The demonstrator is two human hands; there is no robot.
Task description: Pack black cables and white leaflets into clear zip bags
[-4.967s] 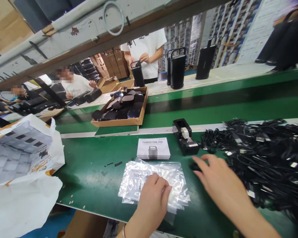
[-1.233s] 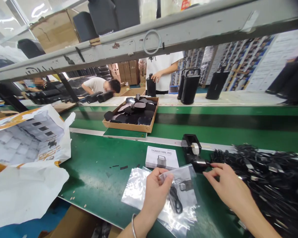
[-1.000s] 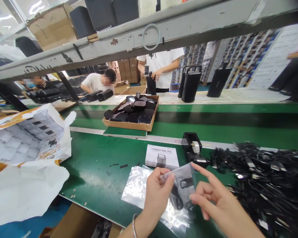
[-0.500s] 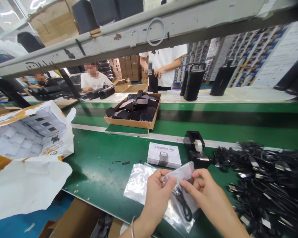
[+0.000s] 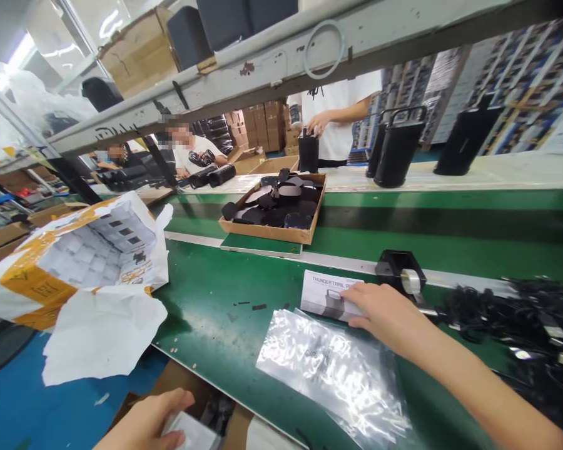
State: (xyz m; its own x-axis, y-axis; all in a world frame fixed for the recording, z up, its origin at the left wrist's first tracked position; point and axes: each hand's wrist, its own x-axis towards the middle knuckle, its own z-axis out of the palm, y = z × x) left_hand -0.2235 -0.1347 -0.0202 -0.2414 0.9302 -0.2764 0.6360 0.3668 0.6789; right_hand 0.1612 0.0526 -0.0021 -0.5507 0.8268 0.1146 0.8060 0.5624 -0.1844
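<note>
My right hand (image 5: 375, 312) is over a white printed booklet stack (image 5: 321, 290) marked THUNDER TRAIL, its fingers on the top and the thumb at the near edge, gripping it. Just in front lies a pile of clear plastic bags (image 5: 333, 369). At the lower left, beyond the bench's front edge, my left hand (image 5: 154, 419) holds a clear bag with a whitish packet (image 5: 194, 433) between thumb and fingers, over a cardboard box (image 5: 234, 425). A black tape dispenser (image 5: 401, 275) stands right behind my right hand.
Black cables (image 5: 535, 337) are heaped on the right. A carton of dark parts (image 5: 272, 231) sits behind the green bench (image 5: 206, 281). An opened white-and-orange paper package (image 5: 145, 275) lies left. Black speakers (image 5: 398, 153) stand on the far ledge, below an overhead shelf beam (image 5: 272, 69). Co-workers (image 5: 342, 119) are beyond.
Both hands were together on a clear bag with a black cable. Now the left hand has carried a bag down left past the bench edge, and the right has moved onto the booklets. The view shifted left.
</note>
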